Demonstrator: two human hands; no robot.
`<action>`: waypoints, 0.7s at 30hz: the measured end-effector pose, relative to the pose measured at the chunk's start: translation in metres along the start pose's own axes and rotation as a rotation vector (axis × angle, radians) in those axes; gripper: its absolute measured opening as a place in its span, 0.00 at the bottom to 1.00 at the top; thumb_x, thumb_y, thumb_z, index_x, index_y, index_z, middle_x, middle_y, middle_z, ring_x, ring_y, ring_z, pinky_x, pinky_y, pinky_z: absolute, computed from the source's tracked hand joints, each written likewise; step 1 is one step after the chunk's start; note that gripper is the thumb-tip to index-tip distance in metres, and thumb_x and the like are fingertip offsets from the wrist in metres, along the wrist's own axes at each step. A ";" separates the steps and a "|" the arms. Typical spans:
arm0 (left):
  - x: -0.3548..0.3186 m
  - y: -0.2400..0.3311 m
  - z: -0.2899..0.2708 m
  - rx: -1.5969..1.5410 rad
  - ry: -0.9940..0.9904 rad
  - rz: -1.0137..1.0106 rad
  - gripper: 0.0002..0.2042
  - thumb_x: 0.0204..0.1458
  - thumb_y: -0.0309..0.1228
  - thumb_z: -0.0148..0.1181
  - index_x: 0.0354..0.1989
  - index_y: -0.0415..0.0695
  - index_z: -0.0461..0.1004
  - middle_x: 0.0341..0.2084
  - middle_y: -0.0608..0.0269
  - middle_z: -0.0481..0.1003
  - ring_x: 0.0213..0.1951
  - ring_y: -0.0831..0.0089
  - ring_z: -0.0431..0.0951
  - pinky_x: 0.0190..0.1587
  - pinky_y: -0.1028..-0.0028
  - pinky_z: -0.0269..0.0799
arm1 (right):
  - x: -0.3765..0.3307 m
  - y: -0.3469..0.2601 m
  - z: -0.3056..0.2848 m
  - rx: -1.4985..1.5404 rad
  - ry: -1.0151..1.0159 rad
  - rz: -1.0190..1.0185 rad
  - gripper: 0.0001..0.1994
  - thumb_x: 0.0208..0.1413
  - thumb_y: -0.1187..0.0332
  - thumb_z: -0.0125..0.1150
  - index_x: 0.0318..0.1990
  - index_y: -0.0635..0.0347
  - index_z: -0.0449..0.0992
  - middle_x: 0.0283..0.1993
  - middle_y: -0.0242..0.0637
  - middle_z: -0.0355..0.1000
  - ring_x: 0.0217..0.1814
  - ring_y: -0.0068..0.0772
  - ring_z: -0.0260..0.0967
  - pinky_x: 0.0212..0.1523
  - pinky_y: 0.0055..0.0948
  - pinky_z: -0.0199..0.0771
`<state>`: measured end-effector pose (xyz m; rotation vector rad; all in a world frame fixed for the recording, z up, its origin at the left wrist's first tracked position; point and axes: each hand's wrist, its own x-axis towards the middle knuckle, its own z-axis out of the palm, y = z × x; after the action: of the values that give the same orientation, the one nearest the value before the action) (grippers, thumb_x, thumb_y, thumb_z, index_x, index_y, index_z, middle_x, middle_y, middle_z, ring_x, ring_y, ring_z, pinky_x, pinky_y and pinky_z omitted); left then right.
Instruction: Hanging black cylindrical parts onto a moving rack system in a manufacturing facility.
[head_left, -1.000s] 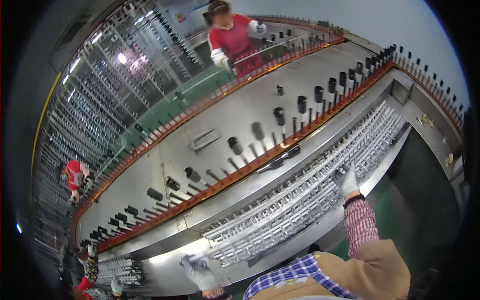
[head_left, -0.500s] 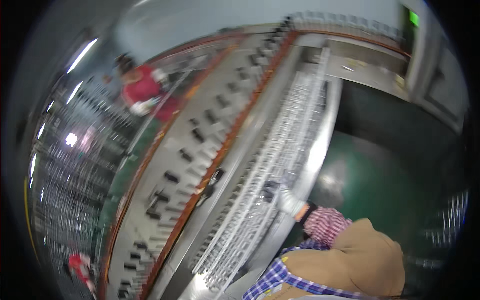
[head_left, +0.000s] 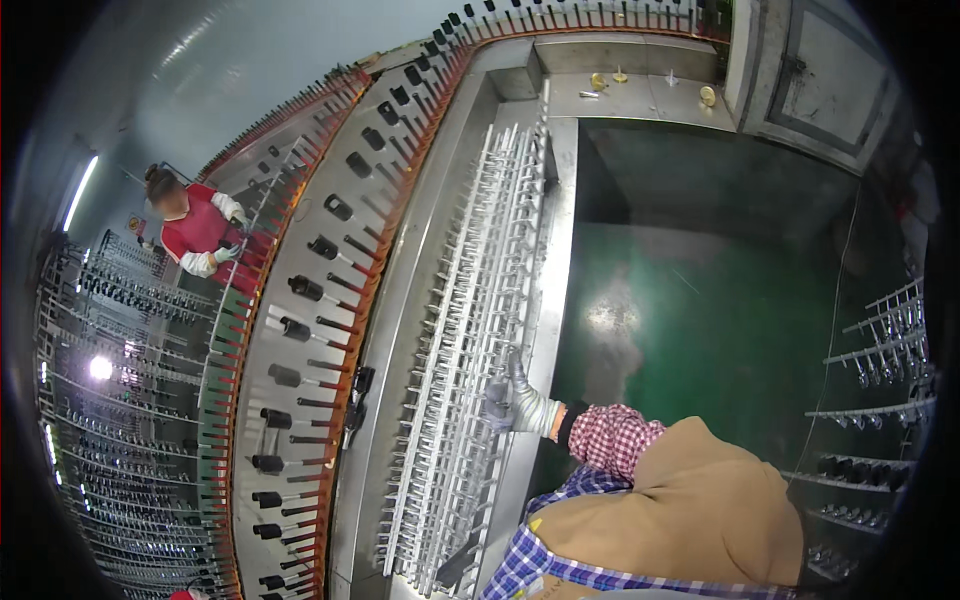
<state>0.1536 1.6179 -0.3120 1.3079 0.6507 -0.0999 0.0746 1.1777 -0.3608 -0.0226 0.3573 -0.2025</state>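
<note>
My left hand [head_left: 525, 402], in a glove with grey fingers and a white back, lies against the near side of a stack of long silvery metal racks [head_left: 455, 330]. Its thumb stands away from the fingers, which bend down among the rods; their tips are partly hidden. Short prongs run along the racks, which are piled lengthwise on a steel bench [head_left: 560, 250]. A dark flat piece [head_left: 460, 568] sits at the stack's near end. My right hand is out of view.
Beyond the bench curves a conveyor track [head_left: 375, 270] with an orange edge and upright pins, several bearing black parts [head_left: 323, 247]. Across it, a person in red [head_left: 205, 230] holds a long rack. Small brass-coloured pieces [head_left: 708, 96] lie on the far ledge. Racks [head_left: 880, 410] hang at right.
My view has swung to the right and sharpened, so the bench and conveyor appear further left. My left hand remains at the racks, its thumb now plainly apart.
</note>
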 end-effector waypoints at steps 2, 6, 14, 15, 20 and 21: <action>-0.016 -0.005 0.010 0.030 0.030 0.009 0.15 0.50 0.37 0.43 0.42 0.41 0.66 0.28 0.56 0.70 0.29 0.66 0.71 0.33 0.68 0.68 | -0.002 -0.018 0.008 -0.023 0.052 0.032 0.37 0.21 0.21 0.39 0.11 0.51 0.66 0.09 0.34 0.54 0.11 0.30 0.48 0.16 0.28 0.47; -0.045 -0.006 0.010 0.072 0.134 0.053 0.17 0.50 0.36 0.43 0.45 0.40 0.65 0.31 0.54 0.70 0.30 0.63 0.72 0.35 0.66 0.68 | 0.023 -0.060 -0.007 0.173 0.283 0.050 0.36 0.27 0.25 0.46 0.19 0.54 0.68 0.12 0.37 0.58 0.12 0.36 0.52 0.18 0.32 0.56; -0.068 0.000 0.069 -0.079 0.269 0.099 0.14 0.49 0.38 0.44 0.42 0.47 0.67 0.20 0.69 0.66 0.23 0.72 0.64 0.31 0.74 0.64 | 0.046 -0.178 -0.065 -0.336 0.182 -0.247 0.28 0.51 0.44 0.39 0.45 0.60 0.66 0.42 0.39 0.65 0.44 0.32 0.60 0.47 0.28 0.57; -0.041 -0.008 0.043 -0.314 0.258 0.044 0.14 0.48 0.38 0.44 0.40 0.45 0.67 0.14 0.71 0.61 0.20 0.73 0.62 0.31 0.74 0.61 | 0.051 -0.191 -0.071 -0.203 0.221 -0.149 0.29 0.48 0.42 0.45 0.45 0.60 0.65 0.42 0.37 0.64 0.42 0.31 0.59 0.46 0.29 0.57; 0.054 -0.038 -0.035 -0.488 -0.042 0.204 0.16 0.47 0.35 0.42 0.44 0.43 0.64 0.11 0.71 0.59 0.17 0.75 0.60 0.25 0.72 0.61 | 0.025 -0.095 -0.036 -0.448 0.475 -0.158 0.32 0.42 0.38 0.50 0.41 0.61 0.65 0.38 0.37 0.62 0.35 0.28 0.59 0.34 0.22 0.64; 0.062 -0.049 -0.025 -0.535 -0.049 0.186 0.16 0.47 0.35 0.42 0.44 0.43 0.64 0.11 0.71 0.59 0.17 0.75 0.60 0.25 0.72 0.61 | 0.026 -0.090 -0.028 -0.481 0.461 -0.172 0.31 0.43 0.39 0.50 0.40 0.61 0.65 0.37 0.37 0.63 0.33 0.28 0.60 0.32 0.22 0.64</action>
<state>0.1742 1.6446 -0.3873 0.8394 0.4667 0.1840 0.0708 1.0850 -0.3910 -0.4890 0.8597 -0.2881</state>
